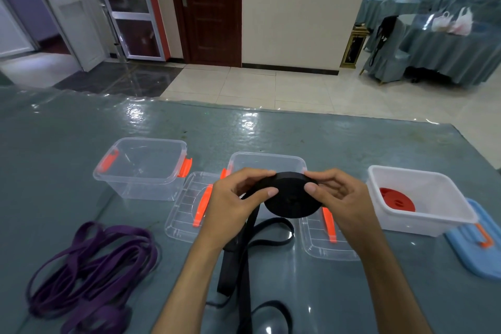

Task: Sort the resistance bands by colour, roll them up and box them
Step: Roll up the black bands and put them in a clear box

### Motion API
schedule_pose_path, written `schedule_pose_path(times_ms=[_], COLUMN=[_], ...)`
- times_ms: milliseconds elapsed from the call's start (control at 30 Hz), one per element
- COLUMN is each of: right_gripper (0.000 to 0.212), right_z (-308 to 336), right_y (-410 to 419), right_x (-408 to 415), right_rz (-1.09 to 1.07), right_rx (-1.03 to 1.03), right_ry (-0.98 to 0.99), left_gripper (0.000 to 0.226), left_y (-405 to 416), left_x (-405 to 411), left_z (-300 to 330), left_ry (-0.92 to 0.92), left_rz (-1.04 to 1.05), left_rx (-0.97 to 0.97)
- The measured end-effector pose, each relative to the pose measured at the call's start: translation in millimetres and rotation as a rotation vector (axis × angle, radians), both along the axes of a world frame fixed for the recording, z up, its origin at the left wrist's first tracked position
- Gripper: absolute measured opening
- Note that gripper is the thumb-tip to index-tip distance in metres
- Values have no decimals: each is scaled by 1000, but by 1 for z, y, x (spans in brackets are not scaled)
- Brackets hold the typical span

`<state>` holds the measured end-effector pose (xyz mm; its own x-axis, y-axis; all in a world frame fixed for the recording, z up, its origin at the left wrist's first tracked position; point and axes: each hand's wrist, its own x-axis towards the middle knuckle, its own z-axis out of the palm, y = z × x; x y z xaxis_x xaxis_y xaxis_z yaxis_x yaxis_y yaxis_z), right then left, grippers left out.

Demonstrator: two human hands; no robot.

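The half-wound black roll (291, 198) is pinched between both hands (235, 198) (339, 195) above the worktop's middle box (268, 161), so the loose tail (235, 260) probably should be kept taut and edges lined up, or it'll get lopsided.

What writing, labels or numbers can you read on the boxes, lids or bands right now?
None can be read.
Clear boxes and white box: no label shows.
Clear lids and blue lid: only moulded ribs, no text.
Black roll and purple bands: no print shows.
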<state>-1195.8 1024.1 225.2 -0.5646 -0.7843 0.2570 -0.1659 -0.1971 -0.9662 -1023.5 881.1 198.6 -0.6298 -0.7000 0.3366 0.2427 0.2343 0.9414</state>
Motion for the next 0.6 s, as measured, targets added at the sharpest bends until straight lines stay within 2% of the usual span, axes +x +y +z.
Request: schedule_pose_path(times_ms=[200, 300, 467, 600], right_gripper=[36, 35, 31, 29], right_z=[3, 3, -3, -9], right_y=[9, 10, 4, 4], right_x=[-8, -10, -7, -5], right_rz=[146, 202, 86, -16], right_rx=[85, 124, 77, -3], right_ry=[65, 143, 249, 132], left_gripper=[29, 26, 19, 22], left_y=[1, 3, 8, 4], left_x=[2, 2, -2, -3], left_z=[4, 4, 3, 6], left_ry=[-29, -55, -20, 3], left_rz=[-6, 11, 26, -56], left_rx=[5, -1, 13, 0])
